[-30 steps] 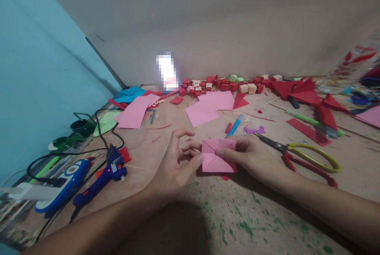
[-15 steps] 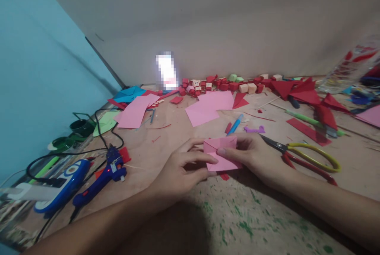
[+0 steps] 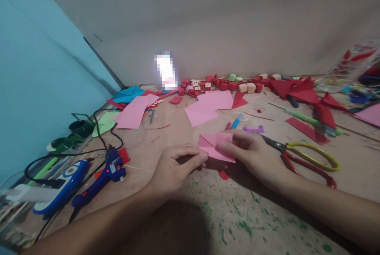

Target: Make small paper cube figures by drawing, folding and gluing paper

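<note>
A small square of folded pink paper point(image 3: 211, 146) is held above the table between both hands, with crease lines showing on its face. My left hand point(image 3: 175, 168) pinches its lower left corner between thumb and fingers. On the opposite edge, my right hand point(image 3: 251, 154) grips the paper, thumb on top and fingers behind it, partly hidden. Scissors with one yellow and one red handle point(image 3: 311, 158) lie just right of the right hand. A blue pen point(image 3: 236, 122) and a purple paper piece point(image 3: 253, 128) rest beyond it.
On the left lie a blue glue gun point(image 3: 111, 168) with its cord and a blue-and-white cutter point(image 3: 61, 185). Pink sheets point(image 3: 204, 108) and several small red paper cubes point(image 3: 228, 85) sit toward the wall. A lit phone point(image 3: 166, 71) leans there; a clear bottle point(image 3: 347, 67) stands at right.
The pink paper has shifted slightly left and up and tilted. My left fingers, spread across its face before, now pinch its lower left corner.
</note>
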